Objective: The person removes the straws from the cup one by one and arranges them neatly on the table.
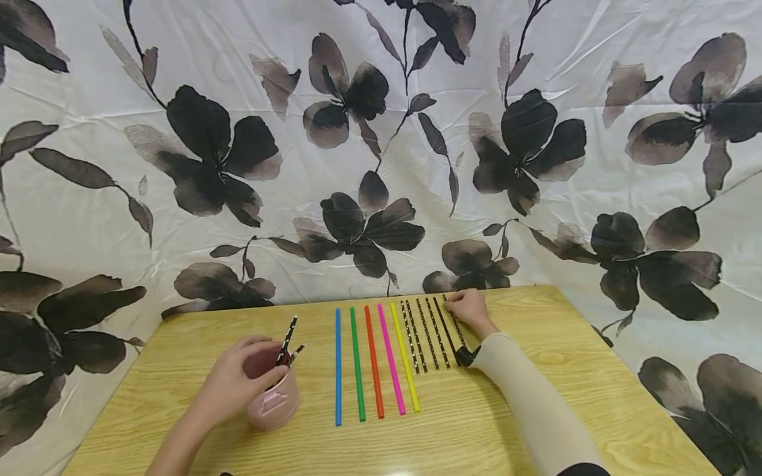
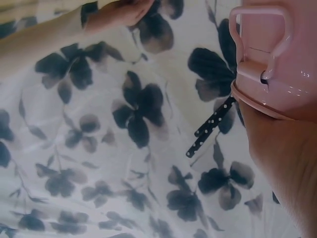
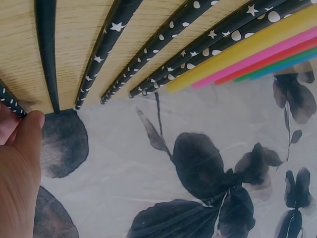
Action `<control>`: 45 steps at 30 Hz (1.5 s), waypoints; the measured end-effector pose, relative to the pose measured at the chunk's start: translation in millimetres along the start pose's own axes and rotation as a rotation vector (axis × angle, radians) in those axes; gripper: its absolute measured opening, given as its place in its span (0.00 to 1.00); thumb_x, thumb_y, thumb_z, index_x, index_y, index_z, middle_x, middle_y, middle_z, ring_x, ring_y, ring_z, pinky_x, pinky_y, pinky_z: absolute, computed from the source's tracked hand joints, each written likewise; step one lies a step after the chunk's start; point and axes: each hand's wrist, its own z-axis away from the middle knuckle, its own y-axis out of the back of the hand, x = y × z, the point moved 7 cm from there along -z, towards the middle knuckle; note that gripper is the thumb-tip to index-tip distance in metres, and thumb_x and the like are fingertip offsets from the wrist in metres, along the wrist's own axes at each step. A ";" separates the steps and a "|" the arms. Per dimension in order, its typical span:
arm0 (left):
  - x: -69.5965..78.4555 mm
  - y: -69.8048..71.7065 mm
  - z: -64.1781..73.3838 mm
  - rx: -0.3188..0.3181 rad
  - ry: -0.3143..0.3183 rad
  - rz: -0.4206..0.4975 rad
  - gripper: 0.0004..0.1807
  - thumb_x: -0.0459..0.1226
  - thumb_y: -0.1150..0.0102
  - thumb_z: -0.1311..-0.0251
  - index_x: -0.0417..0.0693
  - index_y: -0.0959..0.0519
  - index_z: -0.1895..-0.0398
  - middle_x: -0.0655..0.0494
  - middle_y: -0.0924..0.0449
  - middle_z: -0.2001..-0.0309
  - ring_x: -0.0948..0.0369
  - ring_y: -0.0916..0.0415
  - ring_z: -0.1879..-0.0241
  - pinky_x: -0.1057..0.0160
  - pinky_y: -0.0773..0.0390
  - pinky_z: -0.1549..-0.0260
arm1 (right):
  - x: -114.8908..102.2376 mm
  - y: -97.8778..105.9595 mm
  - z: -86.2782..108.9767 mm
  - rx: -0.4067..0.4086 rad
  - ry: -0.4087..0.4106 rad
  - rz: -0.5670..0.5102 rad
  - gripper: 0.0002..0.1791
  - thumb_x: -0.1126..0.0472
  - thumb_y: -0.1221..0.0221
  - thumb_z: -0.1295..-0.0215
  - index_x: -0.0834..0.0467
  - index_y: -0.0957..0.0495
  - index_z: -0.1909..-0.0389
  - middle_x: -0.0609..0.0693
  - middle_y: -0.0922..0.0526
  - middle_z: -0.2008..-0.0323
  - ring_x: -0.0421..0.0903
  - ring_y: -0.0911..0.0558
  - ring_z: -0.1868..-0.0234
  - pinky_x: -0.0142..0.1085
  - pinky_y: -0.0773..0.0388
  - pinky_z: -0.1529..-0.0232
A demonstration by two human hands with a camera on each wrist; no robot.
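My left hand [image 1: 237,378] grips a small pink bucket [image 1: 281,404] at its rim, with the thumb on the near side. Two black patterned straws [image 2: 210,126] stick out of its mouth. At the far right of the row, my right hand [image 1: 470,311] pinches the far end of a black white-dotted straw [image 3: 11,103] lying near the table's back edge. Beside it lies a plain black straw [image 3: 47,54], then several black straws with stars [image 3: 98,58] or dots [image 3: 148,54]. Left of these lie yellow [image 1: 406,360], pink [image 1: 391,360], red [image 1: 374,360], green [image 1: 357,363] and blue [image 1: 338,367] straws.
Everything stands on a light wooden table [image 1: 309,449]. A white cloth with dark flowers [image 1: 363,225] hangs right behind the table's back edge. A black band [image 1: 467,357] is on the right wrist, over a pale sleeve [image 1: 536,410].
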 end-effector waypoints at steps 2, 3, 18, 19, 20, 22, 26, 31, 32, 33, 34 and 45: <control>-0.4 -0.5 0.5 0.006 0.007 0.010 0.23 0.56 0.37 0.59 0.61 0.22 0.58 0.59 0.30 0.52 0.55 0.34 0.50 0.50 0.33 0.56 | -0.6 -0.5 0.7 0.004 0.003 0.021 0.06 0.58 0.35 0.53 0.58 0.18 0.76 0.49 0.22 0.83 0.44 0.26 0.86 0.34 0.30 0.84; -0.9 -0.9 0.7 0.009 0.011 0.015 0.22 0.56 0.37 0.59 0.62 0.22 0.58 0.59 0.30 0.52 0.55 0.34 0.50 0.50 0.32 0.56 | -1.2 -0.8 0.9 0.006 0.008 0.034 0.07 0.58 0.35 0.53 0.58 0.17 0.76 0.49 0.21 0.82 0.44 0.26 0.85 0.35 0.30 0.83; -2.0 6.9 5.7 0.058 -0.022 0.073 0.18 0.47 0.33 0.58 0.57 0.20 0.60 0.54 0.30 0.50 0.52 0.35 0.49 0.49 0.37 0.52 | -2.3 -2.5 1.7 0.026 0.018 0.109 0.08 0.56 0.35 0.52 0.56 0.17 0.76 0.48 0.20 0.74 0.46 0.25 0.73 0.39 0.27 0.70; -2.3 7.9 6.7 0.061 -0.027 0.072 0.18 0.46 0.33 0.58 0.57 0.20 0.60 0.55 0.30 0.50 0.53 0.35 0.49 0.49 0.37 0.52 | -2.4 -2.6 1.6 0.027 0.018 0.107 0.08 0.56 0.35 0.52 0.56 0.17 0.76 0.48 0.20 0.74 0.46 0.25 0.73 0.39 0.27 0.70; -2.5 8.6 7.8 0.063 -0.033 0.069 0.18 0.45 0.33 0.57 0.57 0.20 0.59 0.55 0.30 0.50 0.53 0.35 0.49 0.49 0.37 0.53 | -2.1 -2.9 1.6 0.028 0.018 0.107 0.07 0.56 0.35 0.52 0.56 0.17 0.76 0.48 0.20 0.74 0.46 0.25 0.72 0.39 0.28 0.70; -2.7 10.3 10.0 0.071 -0.041 0.063 0.18 0.44 0.33 0.56 0.56 0.20 0.58 0.55 0.30 0.50 0.53 0.35 0.49 0.49 0.38 0.53 | -1.6 -2.9 1.3 0.033 0.017 0.104 0.07 0.56 0.35 0.52 0.56 0.17 0.76 0.48 0.20 0.75 0.46 0.25 0.72 0.39 0.28 0.70; -2.9 13.3 15.0 0.083 -0.039 0.055 0.18 0.41 0.34 0.55 0.55 0.21 0.57 0.54 0.31 0.50 0.53 0.35 0.49 0.56 0.34 0.55 | -1.3 -2.8 1.5 0.038 0.018 0.109 0.07 0.56 0.35 0.52 0.56 0.17 0.76 0.47 0.20 0.75 0.45 0.25 0.73 0.38 0.28 0.70; 0.1 18.8 21.4 0.097 -0.013 0.064 0.20 0.39 0.34 0.54 0.52 0.23 0.54 0.53 0.32 0.48 0.54 0.35 0.50 0.71 0.32 0.60 | -1.3 -2.7 2.0 0.043 0.013 0.118 0.08 0.56 0.34 0.53 0.56 0.17 0.76 0.47 0.20 0.75 0.45 0.25 0.74 0.38 0.27 0.70; 0.0 19.6 22.5 0.100 -0.014 0.068 0.20 0.39 0.35 0.53 0.51 0.23 0.53 0.52 0.32 0.48 0.54 0.35 0.50 0.71 0.31 0.61 | -1.4 -2.6 2.1 0.045 0.011 0.119 0.08 0.55 0.34 0.53 0.56 0.17 0.76 0.47 0.20 0.76 0.45 0.25 0.74 0.38 0.27 0.70; -1.2 19.9 23.5 0.103 -0.009 0.067 0.20 0.39 0.35 0.53 0.51 0.23 0.53 0.52 0.32 0.48 0.55 0.35 0.50 0.70 0.30 0.62 | -1.4 -2.6 2.1 0.046 0.011 0.120 0.07 0.56 0.34 0.53 0.56 0.17 0.76 0.47 0.20 0.76 0.45 0.25 0.74 0.38 0.27 0.70; -2.5 20.3 24.4 0.105 -0.007 0.068 0.21 0.39 0.35 0.53 0.50 0.24 0.52 0.52 0.32 0.48 0.55 0.35 0.50 0.68 0.29 0.63 | -1.4 -2.5 2.2 0.048 0.008 0.119 0.07 0.56 0.34 0.53 0.56 0.17 0.76 0.47 0.20 0.76 0.45 0.25 0.74 0.38 0.27 0.70; -14.4 17.8 33.5 0.086 0.005 0.081 0.22 0.39 0.41 0.46 0.49 0.29 0.47 0.54 0.34 0.47 0.56 0.34 0.52 0.65 0.25 0.67 | -3.4 -1.4 3.4 0.054 -0.006 0.102 0.08 0.56 0.35 0.53 0.57 0.18 0.75 0.49 0.20 0.74 0.46 0.25 0.73 0.40 0.27 0.68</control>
